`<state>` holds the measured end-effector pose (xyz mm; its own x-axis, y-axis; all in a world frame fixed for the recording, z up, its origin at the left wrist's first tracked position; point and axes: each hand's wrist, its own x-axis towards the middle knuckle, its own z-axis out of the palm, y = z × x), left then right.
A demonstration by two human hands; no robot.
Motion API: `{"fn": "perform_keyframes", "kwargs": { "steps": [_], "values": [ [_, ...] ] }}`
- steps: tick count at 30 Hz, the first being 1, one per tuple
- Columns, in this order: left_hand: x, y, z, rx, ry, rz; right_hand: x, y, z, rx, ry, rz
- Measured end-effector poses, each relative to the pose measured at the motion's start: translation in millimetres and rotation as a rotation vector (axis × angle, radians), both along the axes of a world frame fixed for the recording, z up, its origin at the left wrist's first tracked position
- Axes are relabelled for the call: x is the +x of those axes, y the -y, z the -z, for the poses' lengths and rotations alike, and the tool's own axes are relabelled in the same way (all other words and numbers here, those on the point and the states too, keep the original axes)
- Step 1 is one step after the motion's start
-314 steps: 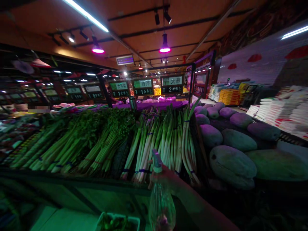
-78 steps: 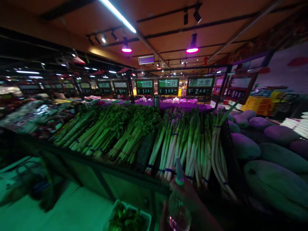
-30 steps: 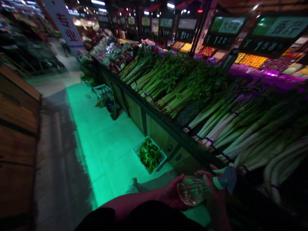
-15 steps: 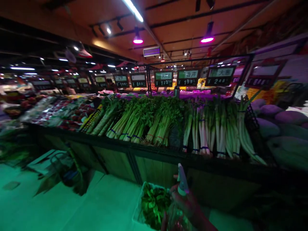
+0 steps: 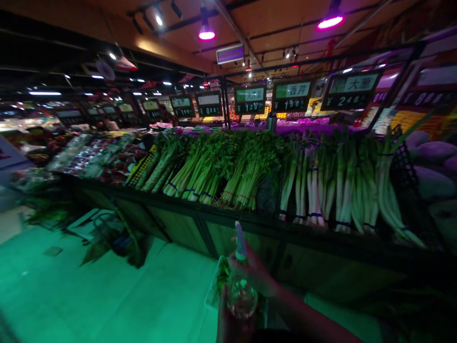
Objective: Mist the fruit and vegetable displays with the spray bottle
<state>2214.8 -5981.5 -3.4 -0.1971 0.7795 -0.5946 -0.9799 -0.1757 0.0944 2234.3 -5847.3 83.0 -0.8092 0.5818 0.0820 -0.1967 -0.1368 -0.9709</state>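
Observation:
A clear spray bottle with a pale trigger head stands upright at the lower middle, in front of the vegetable stand. My right hand is wrapped around its neck, just under the trigger head. Low down, my left hand is closed against the side and bottom of the bottle; its fingers are mostly in shadow. Beyond the bottle, bunches of celery lie on the sloped stand. Bundled green onions lie to their right, tied with dark bands.
A white crate with leafy greens stands on the floor behind the bottle, partly hidden. The stand's dark front edge runs across the view. A bag and leaves lie at its foot, left. Price signs hang above; large melon-like produce sits right.
The spray bottle and both hands have shifted left in view, and more of the bottle and right forearm shows. The bottle now covers more of the crate. The camera view has tilted down.

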Motion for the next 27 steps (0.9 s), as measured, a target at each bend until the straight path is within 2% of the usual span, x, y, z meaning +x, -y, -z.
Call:
{"fn": "perform_keyframes", "kwargs": {
  "steps": [3, 8, 12, 15, 19, 24, 27],
  "values": [
    [-2.7, -14.2, -8.5, 0.034, 0.022, 0.003, 0.4, -17.5, 8.2, -0.013, 0.018, 0.035],
    [-14.5, -44.4, -11.4, 0.142, 0.017, 0.127, 1.9, -46.0, 14.8, -0.021, -0.002, 0.136],
    [-35.9, -62.8, -21.9, 0.232, -0.003, 0.200, -5.5, -61.0, 10.9, -0.010, 0.009, 0.250],
    [-61.6, -68.3, -36.0, 0.182, 0.014, 0.302, -20.7, -65.2, 6.8, -0.032, 0.008, 0.318],
    [-106.3, -64.7, -45.1, 0.158, 0.058, 0.317, -64.3, -62.2, 4.0, -0.051, -0.049, 0.327],
    [-166.3, -42.4, -37.9, 0.185, 0.049, 0.253, -142.1, -49.4, 5.9, -0.022, -0.036, 0.209],
    [-197.1, -24.9, -34.9, 0.118, 0.040, 0.261, -180.1, -37.4, 8.1, -0.023, -0.017, 0.172]
  ]
}}
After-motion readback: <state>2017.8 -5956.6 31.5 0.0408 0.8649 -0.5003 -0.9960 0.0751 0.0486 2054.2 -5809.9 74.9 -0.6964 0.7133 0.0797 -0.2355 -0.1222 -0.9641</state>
